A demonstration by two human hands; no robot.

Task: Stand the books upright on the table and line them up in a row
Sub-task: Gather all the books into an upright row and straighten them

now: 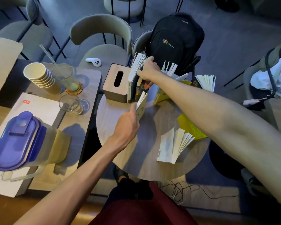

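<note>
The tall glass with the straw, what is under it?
The tall glass stands on a round orange coaster, which lies on the grey table. Only the coaster's rim shows; its middle is covered by the glass's base.

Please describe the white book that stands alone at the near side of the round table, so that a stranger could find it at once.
Start at the round wooden table in the middle. On its near right part, apart from the books by the tissue box, stands one white book. Its pages fan open, no hand touches it, and just behind it lies a flat yellow book.
</note>
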